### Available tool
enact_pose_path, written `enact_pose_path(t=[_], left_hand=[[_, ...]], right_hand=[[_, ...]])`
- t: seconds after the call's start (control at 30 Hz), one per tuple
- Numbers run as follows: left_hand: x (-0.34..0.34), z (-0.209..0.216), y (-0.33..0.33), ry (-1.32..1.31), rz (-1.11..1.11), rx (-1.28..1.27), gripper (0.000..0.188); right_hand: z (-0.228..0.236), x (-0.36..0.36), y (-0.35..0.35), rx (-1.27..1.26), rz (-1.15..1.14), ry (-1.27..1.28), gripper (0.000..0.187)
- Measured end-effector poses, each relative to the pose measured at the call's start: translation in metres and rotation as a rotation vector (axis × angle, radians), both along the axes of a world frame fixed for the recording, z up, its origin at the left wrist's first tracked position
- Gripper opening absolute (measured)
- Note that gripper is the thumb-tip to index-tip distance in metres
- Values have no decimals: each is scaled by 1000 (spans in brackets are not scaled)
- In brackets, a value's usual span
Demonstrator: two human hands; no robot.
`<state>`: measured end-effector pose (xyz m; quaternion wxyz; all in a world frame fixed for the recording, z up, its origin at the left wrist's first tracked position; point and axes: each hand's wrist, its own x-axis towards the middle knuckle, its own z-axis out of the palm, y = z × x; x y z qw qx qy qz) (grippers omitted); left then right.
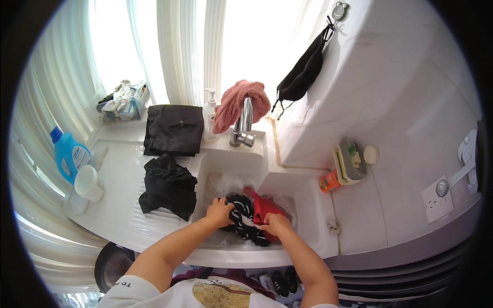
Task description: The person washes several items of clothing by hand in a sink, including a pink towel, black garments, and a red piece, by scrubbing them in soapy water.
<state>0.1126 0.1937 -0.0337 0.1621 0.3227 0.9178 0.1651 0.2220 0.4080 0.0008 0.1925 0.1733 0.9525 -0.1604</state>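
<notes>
Both hands are down in the sink basin [308, 215], working wet laundry. Left hand [221, 212] is curled, fingers closed over the black-and-white striped cloth [245, 220], which lies bunched in the soapy water at the middle of the basin. Right hand [276, 224] is closed too, gripping the red cloth [263, 206] where it overlaps the striped one; the two cloths touch. Both forearms rise from the lower edge and converge over the front rim of the basin, elbows apart.

Just left of the basin, on the ribbed draining board [123, 205], sits a crumpled black garment [167, 187], and behind it a folded black garment [173, 129]. Further left stand a blue detergent bottle [70, 156] with a pale label and a white cup [89, 183], near the counter's outer edge. Behind the basin, a white pump bottle [209, 120] stands beside the chrome tap [244, 126], which has a pink towel [241, 102] draped over it. On the right, near the wall, are a small orange bottle [328, 181] and a soap tray [351, 161]. A black face mask [303, 72] hangs from a wall hook above. Bare white counter lies between the basin's right edge and the orange bottle.
</notes>
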Motion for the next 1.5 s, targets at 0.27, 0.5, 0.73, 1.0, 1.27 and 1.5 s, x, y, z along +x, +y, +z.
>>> enact_pose_path(t=[0.27,0.5,0.73,1.0,1.27,1.5], left_hand=[[2,-34,12,35,-95,-183,95],[-9,-34,22,-251,-411,-681,75],[-27,-46,19,-203,-241,-462,57],[16,-36,28,-467,-615,-299,61],[-8,35,25,-150,-151,-335,40],[-24,-77,20,94,292,-211,64]], right_hand=[[-39,-39,-20,38,224,-278,98],[-100,-33,-17,-8,649,-71,98],[-133,-56,1,-130,480,265,71],[-45,-107,6,-414,58,756,33],[-66,-114,-25,-31,445,267,69],[-119,-112,-51,43,442,-58,85]])
